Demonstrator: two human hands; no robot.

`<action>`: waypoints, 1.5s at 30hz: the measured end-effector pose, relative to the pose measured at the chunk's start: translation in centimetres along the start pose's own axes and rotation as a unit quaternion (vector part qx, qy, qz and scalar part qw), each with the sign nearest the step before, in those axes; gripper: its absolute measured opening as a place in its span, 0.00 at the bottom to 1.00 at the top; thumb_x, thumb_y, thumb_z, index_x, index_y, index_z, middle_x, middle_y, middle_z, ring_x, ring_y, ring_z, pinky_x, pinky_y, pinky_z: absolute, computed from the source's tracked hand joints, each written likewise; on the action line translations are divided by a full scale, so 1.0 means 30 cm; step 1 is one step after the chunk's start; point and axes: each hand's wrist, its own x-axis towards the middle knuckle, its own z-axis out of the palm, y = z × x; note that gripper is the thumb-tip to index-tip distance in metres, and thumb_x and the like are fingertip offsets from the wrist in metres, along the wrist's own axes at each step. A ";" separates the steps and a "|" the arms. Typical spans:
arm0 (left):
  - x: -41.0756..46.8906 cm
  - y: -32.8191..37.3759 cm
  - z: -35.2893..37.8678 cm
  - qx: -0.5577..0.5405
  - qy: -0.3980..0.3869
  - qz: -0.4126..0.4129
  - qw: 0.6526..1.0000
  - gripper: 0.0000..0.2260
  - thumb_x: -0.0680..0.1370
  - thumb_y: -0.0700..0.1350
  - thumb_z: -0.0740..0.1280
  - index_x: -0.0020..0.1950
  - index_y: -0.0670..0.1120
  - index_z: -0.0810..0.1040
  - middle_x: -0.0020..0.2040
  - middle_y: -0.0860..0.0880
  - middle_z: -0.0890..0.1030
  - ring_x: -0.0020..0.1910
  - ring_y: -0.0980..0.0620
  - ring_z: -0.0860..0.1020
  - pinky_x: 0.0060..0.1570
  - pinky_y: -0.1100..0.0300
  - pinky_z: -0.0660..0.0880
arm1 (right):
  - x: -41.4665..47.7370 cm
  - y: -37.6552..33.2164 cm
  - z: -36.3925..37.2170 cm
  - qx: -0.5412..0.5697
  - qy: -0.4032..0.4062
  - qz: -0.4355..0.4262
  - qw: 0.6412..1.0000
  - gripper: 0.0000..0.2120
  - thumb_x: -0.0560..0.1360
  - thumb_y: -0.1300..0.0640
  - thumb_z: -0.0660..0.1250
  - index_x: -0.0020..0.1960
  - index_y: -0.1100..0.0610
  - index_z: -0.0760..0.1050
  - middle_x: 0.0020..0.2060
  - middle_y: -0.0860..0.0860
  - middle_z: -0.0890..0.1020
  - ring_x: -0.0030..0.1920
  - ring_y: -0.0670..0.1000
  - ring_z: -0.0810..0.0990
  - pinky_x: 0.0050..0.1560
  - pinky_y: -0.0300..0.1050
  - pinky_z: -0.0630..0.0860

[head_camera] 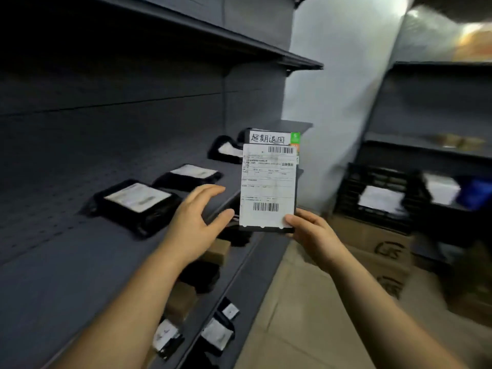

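1. On the shelf [66, 262], towards its back edge, a black parcel [137, 201] lies flat with its white label up. Two more parcels [190, 174] lie further along towards the far end.
2. My left grip [191, 230] hovers over the shelf's front edge, open, with the fingers spread and holding nothing. Its thumb points at the lower left edge of the labelled parcel [269, 187]; I cannot tell whether it touches.
3. The labelled parcel stands upright in the air just off the shelf's front edge, between my two grips, with its white shipping label and barcodes facing me. Behind its top, at the shelf's far end, stands a handwritten sign [269, 139].
4. My right grip [311, 233] pinches the parcel's bottom right corner, thumb on the label and fingers behind. It alone carries the parcel.
5. Further right, blurred, a black crate [372, 193] sits on a cardboard box [372, 243].
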 end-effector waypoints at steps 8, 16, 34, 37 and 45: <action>0.188 0.291 0.641 -0.092 -0.140 0.093 0.981 0.21 0.74 0.55 0.67 0.65 0.50 0.75 0.63 0.57 0.74 0.63 0.61 0.71 0.65 0.61 0.68 | -0.232 -0.037 -0.634 -0.056 0.200 -0.001 0.978 0.13 0.74 0.56 0.69 0.58 0.55 0.81 0.55 0.52 0.85 0.59 0.56 0.82 0.53 0.43 0.78; 0.336 0.464 1.095 -0.135 -0.177 0.118 0.968 0.17 0.76 0.49 0.70 0.65 0.51 0.76 0.62 0.60 0.73 0.60 0.74 0.67 0.58 0.80 0.60 | -0.248 -0.031 -1.102 -0.075 0.258 -0.004 0.963 0.22 0.68 0.45 0.71 0.60 0.52 0.81 0.58 0.54 0.84 0.56 0.66 0.78 0.65 0.62 0.71; 1.187 0.244 1.932 -0.180 -0.198 0.067 0.961 0.17 0.77 0.49 0.69 0.65 0.50 0.75 0.62 0.59 0.73 0.61 0.66 0.69 0.61 0.72 0.65 | 0.624 -0.003 -1.859 -0.063 0.287 0.016 0.956 0.23 0.72 0.51 0.69 0.64 0.59 0.77 0.58 0.55 0.83 0.61 0.57 0.81 0.65 0.57 0.74; 1.366 0.227 2.089 -0.181 -0.208 0.080 0.958 0.17 0.78 0.49 0.68 0.66 0.50 0.75 0.63 0.58 0.73 0.61 0.64 0.69 0.62 0.67 0.65 | 0.779 -0.014 -1.996 -0.056 0.295 0.006 0.954 0.23 0.72 0.53 0.68 0.65 0.61 0.76 0.58 0.56 0.83 0.59 0.57 0.82 0.58 0.50 0.76; 1.641 0.192 2.531 -0.166 -0.263 0.070 0.948 0.17 0.78 0.51 0.67 0.67 0.52 0.73 0.63 0.60 0.71 0.62 0.63 0.68 0.62 0.64 0.64 | 1.033 0.066 -2.402 -0.049 0.319 0.032 0.946 0.18 0.76 0.56 0.68 0.64 0.59 0.77 0.57 0.55 0.84 0.58 0.58 0.83 0.61 0.54 0.77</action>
